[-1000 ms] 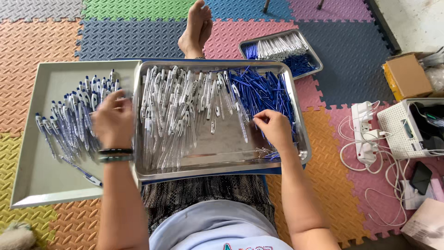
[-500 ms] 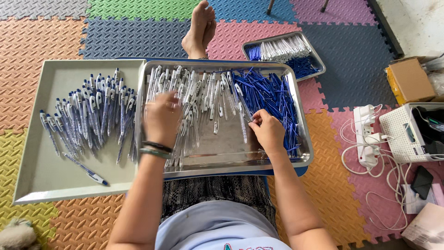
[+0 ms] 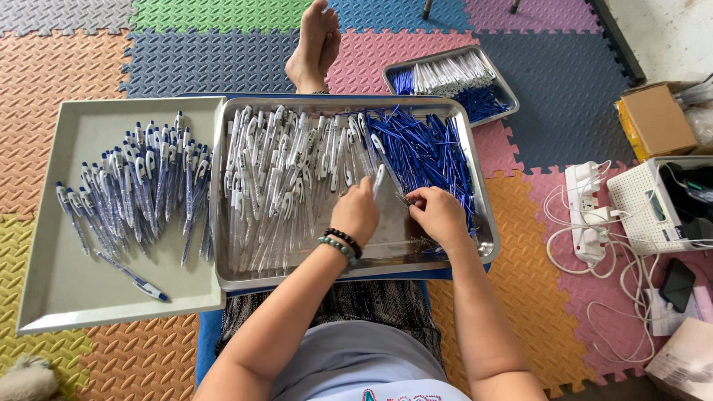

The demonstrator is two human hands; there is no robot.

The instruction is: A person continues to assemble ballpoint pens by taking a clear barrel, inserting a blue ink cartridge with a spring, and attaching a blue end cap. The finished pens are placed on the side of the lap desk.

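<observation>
A shiny rectangular steel tray [image 3: 486, 245] rests on the person's lap, holding a heap of white pen barrels [image 3: 286, 174] in its left part and a heap of blue refill tubes [image 3: 431, 152] in its right. Over the tray's middle, the left hand [image 3: 356, 212] pinches one white pen barrel [image 3: 379, 178], and the right hand [image 3: 438, 214] meets it just beside. Left of the steel tray lies a pale grey plastic tray [image 3: 52, 297] carrying assembled blue-and-white pens [image 3: 137, 189].

Brown cardboard box [image 3: 657, 119], far right.
</observation>
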